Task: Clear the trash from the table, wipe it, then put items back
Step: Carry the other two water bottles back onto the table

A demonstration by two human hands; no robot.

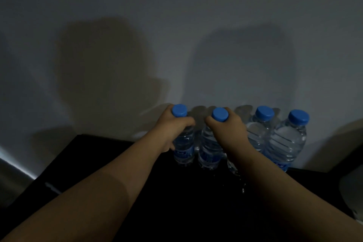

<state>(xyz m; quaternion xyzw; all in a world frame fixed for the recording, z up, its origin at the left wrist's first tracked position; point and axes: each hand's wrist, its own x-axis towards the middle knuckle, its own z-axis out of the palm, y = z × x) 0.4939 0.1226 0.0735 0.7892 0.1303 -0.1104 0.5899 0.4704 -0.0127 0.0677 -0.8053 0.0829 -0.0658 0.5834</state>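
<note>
Blue-capped clear plastic: logging a row of four on the dark table (106, 149) against the wall (176, 25), centre to right of frame. Gripping the leftmost bottle (183, 143) at the neck with the left hand (172, 125). Clasping the second bottle (209, 149) likewise with the right hand (225, 125). Leaving the third bottle (259, 133) and fourth bottle (286, 143) untouched, further right. Judging: putting items back, apparently. Next calling for seating both bases flat, then loosening both grips without knocking neighbours.
</note>
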